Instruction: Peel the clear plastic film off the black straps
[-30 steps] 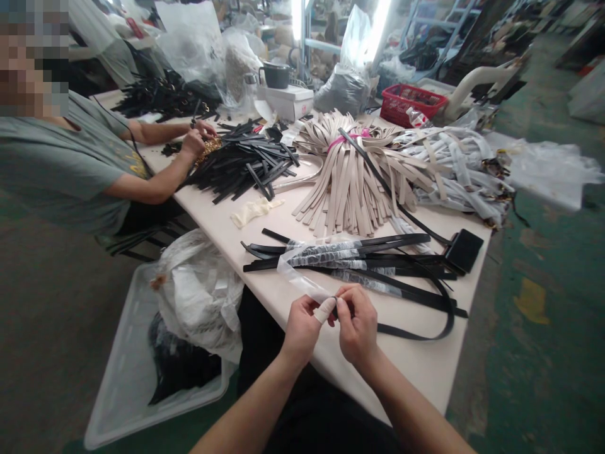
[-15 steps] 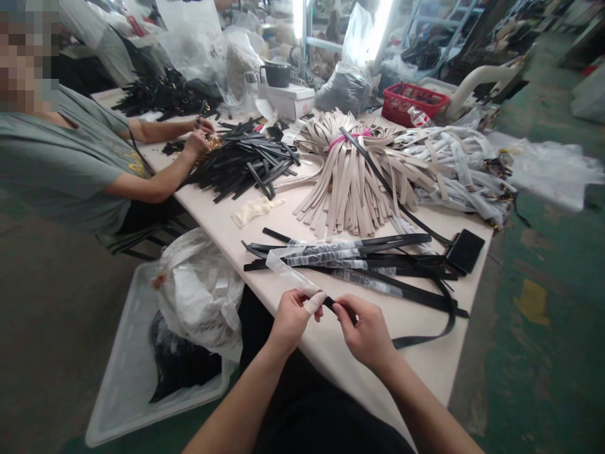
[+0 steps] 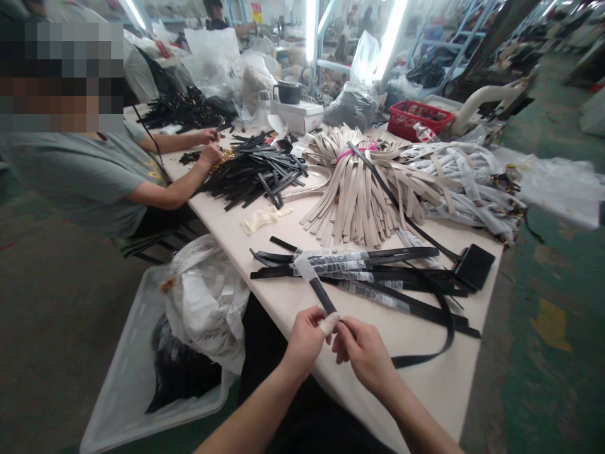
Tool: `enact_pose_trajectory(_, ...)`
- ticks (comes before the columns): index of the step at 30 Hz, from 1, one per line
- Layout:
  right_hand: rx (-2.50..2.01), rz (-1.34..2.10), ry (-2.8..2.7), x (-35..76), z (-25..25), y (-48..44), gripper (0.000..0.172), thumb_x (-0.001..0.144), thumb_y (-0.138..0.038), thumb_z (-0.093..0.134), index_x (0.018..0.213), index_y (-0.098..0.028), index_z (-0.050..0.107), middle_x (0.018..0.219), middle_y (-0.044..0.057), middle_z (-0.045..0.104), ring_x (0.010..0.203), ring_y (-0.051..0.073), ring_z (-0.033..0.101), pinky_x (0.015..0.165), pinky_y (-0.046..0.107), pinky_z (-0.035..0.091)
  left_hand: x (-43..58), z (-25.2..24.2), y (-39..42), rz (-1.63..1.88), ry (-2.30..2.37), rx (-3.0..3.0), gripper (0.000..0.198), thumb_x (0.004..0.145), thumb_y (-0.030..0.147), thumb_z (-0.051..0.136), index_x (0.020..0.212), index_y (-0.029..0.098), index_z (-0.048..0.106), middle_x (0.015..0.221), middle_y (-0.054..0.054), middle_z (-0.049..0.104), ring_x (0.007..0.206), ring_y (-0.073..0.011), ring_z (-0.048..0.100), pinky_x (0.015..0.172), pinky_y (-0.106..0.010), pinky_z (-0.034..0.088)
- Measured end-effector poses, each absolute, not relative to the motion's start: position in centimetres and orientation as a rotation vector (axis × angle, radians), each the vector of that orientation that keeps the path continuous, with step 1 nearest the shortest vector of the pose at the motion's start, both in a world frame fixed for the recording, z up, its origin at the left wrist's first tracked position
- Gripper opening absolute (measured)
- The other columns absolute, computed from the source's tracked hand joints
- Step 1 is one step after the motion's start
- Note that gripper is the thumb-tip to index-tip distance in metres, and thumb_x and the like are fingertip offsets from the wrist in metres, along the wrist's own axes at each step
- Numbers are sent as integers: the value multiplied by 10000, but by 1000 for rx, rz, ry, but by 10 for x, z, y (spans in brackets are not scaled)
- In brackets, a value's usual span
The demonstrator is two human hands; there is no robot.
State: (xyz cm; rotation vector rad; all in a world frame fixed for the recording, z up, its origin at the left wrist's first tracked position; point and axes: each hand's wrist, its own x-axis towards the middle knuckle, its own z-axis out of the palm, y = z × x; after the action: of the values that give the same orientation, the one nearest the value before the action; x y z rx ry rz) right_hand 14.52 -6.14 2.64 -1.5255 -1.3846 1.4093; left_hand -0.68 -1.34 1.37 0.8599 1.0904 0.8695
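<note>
A long black strap (image 3: pixel 418 360) loops from the table's right side into my hands. Its end lies inside a clear plastic sleeve (image 3: pixel 307 267), whose free end sticks out beyond the strap. My left hand (image 3: pixel 309 337) is closed around the sleeve with the strap in it; a pale finger cot (image 3: pixel 329 323) covers one of its digits. Right beside it, my right hand (image 3: pixel 363 347) pinches the strap near the sleeve's mouth, which the fingers hide. Just beyond lie several black straps (image 3: pixel 401 254) with clear wrapping around their middles.
A bundle of beige straps (image 3: pixel 354 208) tied in pink stands behind. Loose black strips (image 3: pixel 255 170) lie near a co-worker's hands (image 3: pixel 211 151). A black box (image 3: pixel 475 268) sits at the right edge, a red basket (image 3: pixel 418 120) at the back, a white tub (image 3: pixel 123 366) on the floor.
The strap's end has gone farther into the sleeve, toward its far end. My two hands have come closer together. The view has shifted a little.
</note>
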Motion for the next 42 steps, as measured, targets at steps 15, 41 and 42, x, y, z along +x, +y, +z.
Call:
enact_pose_trajectory(15,-1332,1452,-1402,125,42,-72,421,1062,-511,412,955,-180,649,801,49,729,652,164,700,663,277,542,-24,42,-25,994,1155,932,289,817,430,756,745,169,656,628,16,571,562,-111,511,555,-233,420)
enact_pose_trajectory(41,-1329,1556,-1143,126,23,-66,468,1015,-604,442,909,-185,623,602,14,658,487,168,630,483,259,484,13,23,-21,709,951,644,529,909,668,516,873,159,654,461,14,543,308,-112,419,352,-228,308)
enact_pose_trajectory(42,-1325,1581,-1177,129,26,-67,462,1012,-601,452,928,-182,628,638,26,684,523,176,654,517,269,508,13,24,-18,773,945,645,492,907,634,549,838,158,651,520,-12,597,379,-124,500,415,-241,395)
